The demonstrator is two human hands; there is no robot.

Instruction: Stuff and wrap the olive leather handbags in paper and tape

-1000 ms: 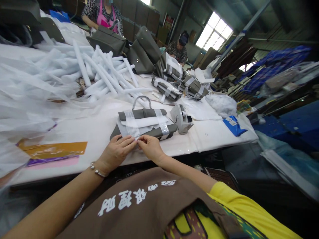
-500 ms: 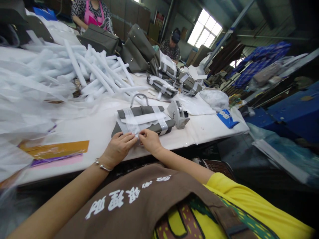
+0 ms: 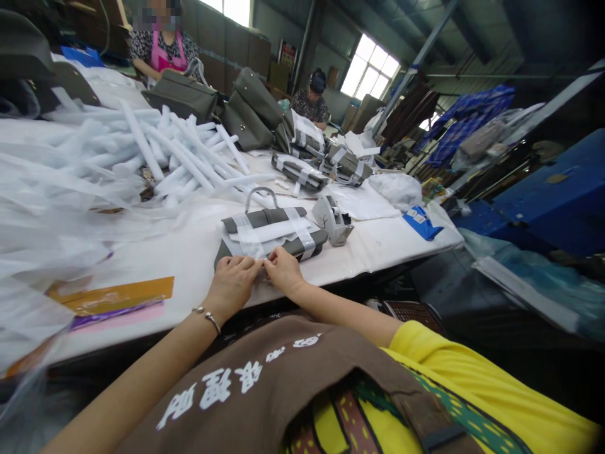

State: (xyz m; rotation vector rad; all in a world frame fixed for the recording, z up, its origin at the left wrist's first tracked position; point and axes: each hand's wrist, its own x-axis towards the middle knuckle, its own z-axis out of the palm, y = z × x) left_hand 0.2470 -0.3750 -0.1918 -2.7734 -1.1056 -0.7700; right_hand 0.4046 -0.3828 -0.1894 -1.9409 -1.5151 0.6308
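Near the front edge of the surface (image 3: 363, 255), a grey bag (image 3: 269, 217) lies just beyond both hands, long axis roughly along that edge. The left hand (image 3: 232, 280), fingers bent, and right hand (image 3: 283, 271), fingertips bunched, meet at its near side, equally close; any grip is hidden. Beside its right end stands a dispenser (image 3: 332, 221); beyond, tubes (image 3: 182, 151) lie heaped leftward.

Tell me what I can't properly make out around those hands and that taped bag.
All in the head view:
- Lower left front of the gray bag: covered by the left hand.
- Whatever lies between the fingertips of the right hand: too small, hidden by the fingers.
- Dark bag at upper left: cut off by the picture's edge.
- Labels on the blue packet: too small to read.
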